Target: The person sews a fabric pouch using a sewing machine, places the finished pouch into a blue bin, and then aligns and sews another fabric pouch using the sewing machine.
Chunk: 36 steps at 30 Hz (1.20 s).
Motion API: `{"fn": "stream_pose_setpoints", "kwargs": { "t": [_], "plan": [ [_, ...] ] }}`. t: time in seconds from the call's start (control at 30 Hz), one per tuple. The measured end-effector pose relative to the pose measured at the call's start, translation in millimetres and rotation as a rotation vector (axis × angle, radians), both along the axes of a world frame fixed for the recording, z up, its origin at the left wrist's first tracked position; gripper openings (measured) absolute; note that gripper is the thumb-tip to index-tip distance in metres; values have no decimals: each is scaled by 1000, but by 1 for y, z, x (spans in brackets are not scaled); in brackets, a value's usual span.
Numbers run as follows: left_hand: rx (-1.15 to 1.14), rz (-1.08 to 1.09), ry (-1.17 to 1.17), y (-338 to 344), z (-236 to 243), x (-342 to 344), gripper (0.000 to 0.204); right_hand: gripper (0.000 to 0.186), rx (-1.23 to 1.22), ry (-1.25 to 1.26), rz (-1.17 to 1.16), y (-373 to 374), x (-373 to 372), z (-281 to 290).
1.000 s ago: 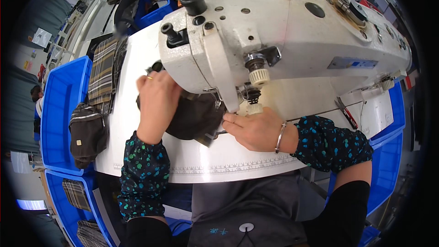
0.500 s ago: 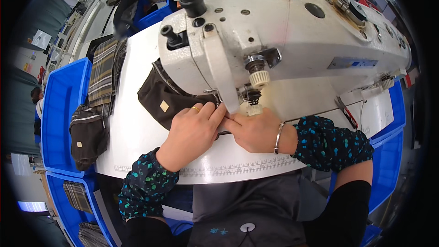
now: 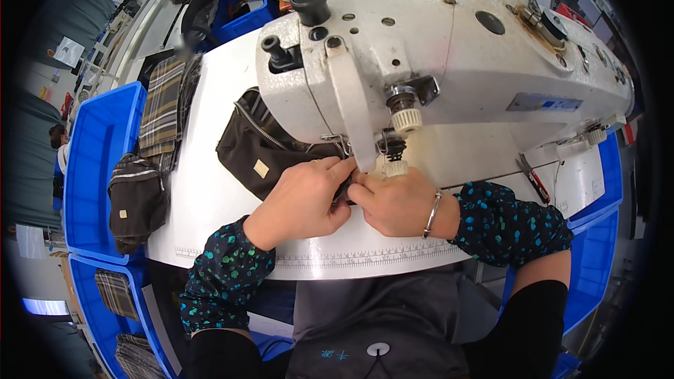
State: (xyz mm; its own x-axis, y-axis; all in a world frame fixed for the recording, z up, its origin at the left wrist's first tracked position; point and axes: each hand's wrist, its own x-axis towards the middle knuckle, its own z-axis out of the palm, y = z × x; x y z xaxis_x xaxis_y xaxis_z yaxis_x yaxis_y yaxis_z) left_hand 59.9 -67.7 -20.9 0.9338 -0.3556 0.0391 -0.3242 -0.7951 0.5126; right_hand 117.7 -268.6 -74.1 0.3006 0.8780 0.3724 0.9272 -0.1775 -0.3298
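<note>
- Brown bag (image 3: 235,151) lies on the white table (image 3: 217,221), and the head of the sewing machine (image 3: 463,56) hides its far right part.
- Left hand (image 3: 305,193) covers the bag's near right side, right of the pale patch (image 3: 261,168). Its thumb and fingers pinch the dark cloth.
- Right hand (image 3: 397,200) sits at the bag's right end with bent fingers. The tips are hard to see, so I cannot tell if they pinch.
- Between the hands, the cloth is dark and mostly covered.
</note>
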Motion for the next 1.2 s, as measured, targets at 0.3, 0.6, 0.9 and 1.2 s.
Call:
{"fn": "stream_pose_setpoints", "kwargs": {
  "t": [0.3, 0.6, 0.9, 1.2],
  "plan": [
    [-21, -17, -41, -6, -12, 3, 30, 13, 7, -71, -62, 0, 1, -1],
    [-21, 4, -10, -12, -19, -1, 51, 6, 72, -89, -58, 0, 3, -1],
    [447, 173, -340, -17, -3, -26, 31, 10, 51, -105, -101, -3, 4, -1],
    [259, 168, -191, -10, -1, -19, 34, 29, 76, -417, -14, 2, -20, -15]
  ]
}}
